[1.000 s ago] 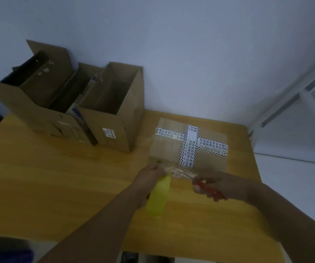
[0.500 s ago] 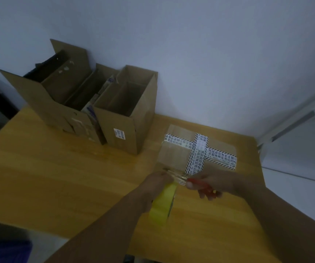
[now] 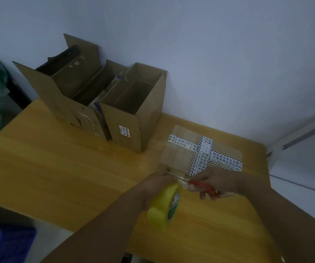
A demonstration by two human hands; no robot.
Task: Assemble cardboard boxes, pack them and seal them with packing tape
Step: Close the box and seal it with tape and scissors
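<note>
A flat closed cardboard box (image 3: 179, 156) lies on the wooden table (image 3: 57, 168), with a cross of white printed tape (image 3: 204, 154) on its top. My left hand (image 3: 156, 185) holds a yellow roll of packing tape (image 3: 164, 204) just in front of the box, a clear strip stretched from the roll toward the box's near edge. My right hand (image 3: 215, 181) grips red-handled scissors (image 3: 204, 187), whose blades meet the strip between the two hands.
Two open cardboard boxes stand at the back left against the wall: a large one (image 3: 57, 92) holding dark items and a smaller one (image 3: 133, 114) with a white label. A blue crate (image 3: 4, 242) sits on the floor at the lower left.
The view has shifted, so the boxes sit lower and further right in the frame. Both hands stay at the box's near edge, and the scissors have closed in on the tape strip.
</note>
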